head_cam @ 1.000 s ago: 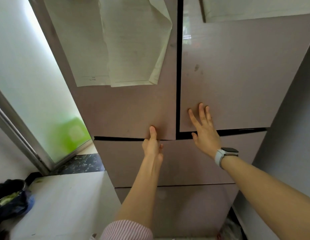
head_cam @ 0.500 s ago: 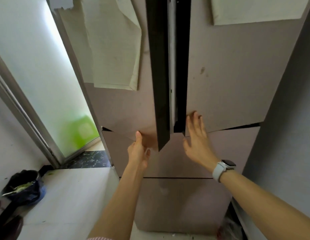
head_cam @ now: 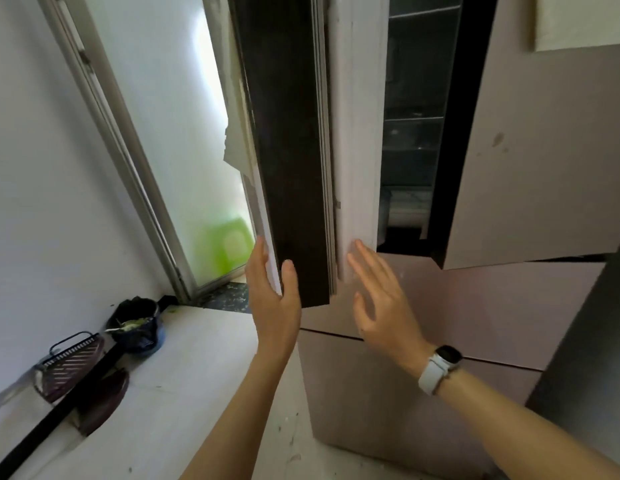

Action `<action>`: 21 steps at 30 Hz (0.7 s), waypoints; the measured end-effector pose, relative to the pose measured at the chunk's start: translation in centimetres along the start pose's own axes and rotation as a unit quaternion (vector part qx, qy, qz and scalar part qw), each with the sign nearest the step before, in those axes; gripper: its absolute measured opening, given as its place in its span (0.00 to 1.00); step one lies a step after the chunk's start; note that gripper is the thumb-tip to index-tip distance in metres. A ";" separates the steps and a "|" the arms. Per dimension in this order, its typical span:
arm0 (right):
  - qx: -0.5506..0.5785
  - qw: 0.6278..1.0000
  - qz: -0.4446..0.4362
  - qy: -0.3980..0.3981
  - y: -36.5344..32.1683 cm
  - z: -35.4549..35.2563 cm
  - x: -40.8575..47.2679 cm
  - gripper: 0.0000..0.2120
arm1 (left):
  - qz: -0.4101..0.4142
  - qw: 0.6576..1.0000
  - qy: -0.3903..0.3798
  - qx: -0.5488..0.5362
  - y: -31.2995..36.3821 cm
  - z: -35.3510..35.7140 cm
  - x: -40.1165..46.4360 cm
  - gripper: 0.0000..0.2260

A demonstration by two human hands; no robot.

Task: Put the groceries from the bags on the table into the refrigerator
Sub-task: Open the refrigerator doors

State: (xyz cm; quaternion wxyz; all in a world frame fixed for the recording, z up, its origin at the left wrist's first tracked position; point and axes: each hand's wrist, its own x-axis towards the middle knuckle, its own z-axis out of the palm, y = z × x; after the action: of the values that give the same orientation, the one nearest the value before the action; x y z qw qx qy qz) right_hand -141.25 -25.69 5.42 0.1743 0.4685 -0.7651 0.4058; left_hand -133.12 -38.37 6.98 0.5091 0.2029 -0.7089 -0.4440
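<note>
The refrigerator point(head_cam: 457, 306) stands right in front of the person, tall and pinkish-beige, with its upper left door point(head_cam: 291, 161) swung wide so the dark edge faces us. The left hand point(head_cam: 272, 299) has that door by its lower corner, fingers straight up behind the outer face and the thumb hooked over the dark edge, so the corner sits pinched between them. The right hand point(head_cam: 384, 306) is spread flat, fingers apart and relaxed, fingertips at the pale inner lining of the same door near its bottom; whether they actually touch it, I can't tell. A white-strapped smartwatch point(head_cam: 440, 368) rides on that wrist. The upper right door point(head_cam: 530, 161) hangs slightly ajar, and through the gap between the two I see dim glass shelves point(head_cam: 415, 116) inside. The drawer fronts below are shut. Over to the left, on the pale floor point(head_cam: 184, 375), a dark bag point(head_cam: 137, 327) holding something greenish sits by the wall, near a frosted glass door point(head_cam: 184, 133), with a dustpan point(head_cam: 69, 365) close beside it.
</note>
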 end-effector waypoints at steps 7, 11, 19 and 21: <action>0.094 0.987 0.133 0.004 -5.1 3.1 1.8 0.35 | 0.279 0.894 -0.052 0.348 -2.2 -4.5 1.6 0.25; 0.083 0.993 0.087 0.004 -7.3 5.2 1.5 0.34 | 0.199 0.898 -0.062 0.387 -2.9 -8.2 3.0 0.26; -0.049 0.998 -0.038 -0.032 -8.6 7.9 2.8 0.28 | 0.199 0.913 -0.106 0.341 -2.4 -10.5 5.5 0.28; -0.070 0.997 -0.038 -0.013 -7.7 7.5 2.8 0.25 | 0.184 0.920 -0.084 0.336 -2.3 -10.7 5.2 0.28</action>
State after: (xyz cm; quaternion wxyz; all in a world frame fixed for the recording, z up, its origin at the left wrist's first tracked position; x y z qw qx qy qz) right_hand -135.23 -34.98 6.14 0.2126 0.4893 -0.7754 0.3379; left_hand -125.89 -47.98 8.77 0.4228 0.1900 -0.8811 -0.0938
